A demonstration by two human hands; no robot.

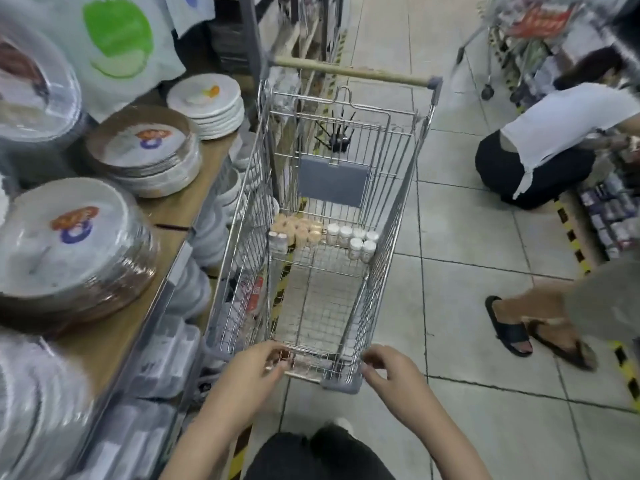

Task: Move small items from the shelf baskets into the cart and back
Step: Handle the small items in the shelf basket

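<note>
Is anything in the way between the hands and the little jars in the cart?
Nothing blocks them from above: the cart is open-topped. Both hands, left hand and right hand, are at its near rim, with only bare wire floor before the white jars.

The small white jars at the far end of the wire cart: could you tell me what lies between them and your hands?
In the head view, only bare wire cart floor separates the small white jars from the left hand and right hand.

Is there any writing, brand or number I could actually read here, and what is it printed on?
None can be read.
Orange-and-blue logo on the wrapped white plates: too blurred.
Red label beside the wire shopping cart: too blurred.
Small white-capped bottles in the cart: labels too small.
</note>
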